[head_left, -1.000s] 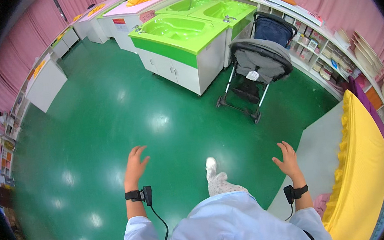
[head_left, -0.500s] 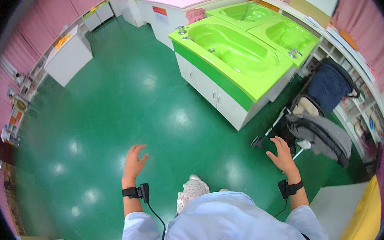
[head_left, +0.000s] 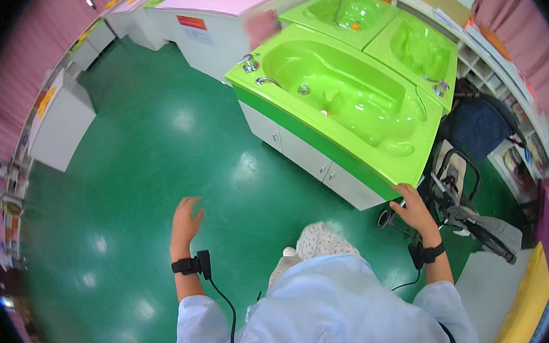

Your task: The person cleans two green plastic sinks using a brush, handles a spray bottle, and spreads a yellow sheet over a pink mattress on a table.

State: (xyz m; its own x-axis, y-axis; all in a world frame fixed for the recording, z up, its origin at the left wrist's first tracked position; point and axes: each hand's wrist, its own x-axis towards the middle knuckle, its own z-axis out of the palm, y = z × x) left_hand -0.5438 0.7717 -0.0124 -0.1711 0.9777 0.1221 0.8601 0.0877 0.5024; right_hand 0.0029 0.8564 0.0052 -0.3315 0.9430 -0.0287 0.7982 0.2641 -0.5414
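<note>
My left hand (head_left: 186,220) hovers over the green floor with its fingers apart and nothing in it. On the other side my right hand (head_left: 413,206) is also open and holds nothing. It appears in front of the near corner of a bright green bathing tub (head_left: 347,103); whether it touches the rim I cannot tell. Chrome taps (head_left: 249,62) stand at the tub's far left corner, and a small red and white thing (head_left: 325,113) lies inside. A stroller (head_left: 466,200) with grey and dark parts is just right of my right hand. Both wrists wear black strapped devices.
Two more green basins (head_left: 417,51) adjoin the tub; one holds an orange thing (head_left: 356,26). A pink-topped white table (head_left: 210,36) with yellow cloth stands beyond. White cabinet (head_left: 64,118) at far left. Shelves (head_left: 502,119) line the right, above a yellow pad (head_left: 527,299) nearby.
I have stepped forward, so the tub and stroller are nearer. My right hand now appears at the tub's near corner. Both hands stay open.
</note>
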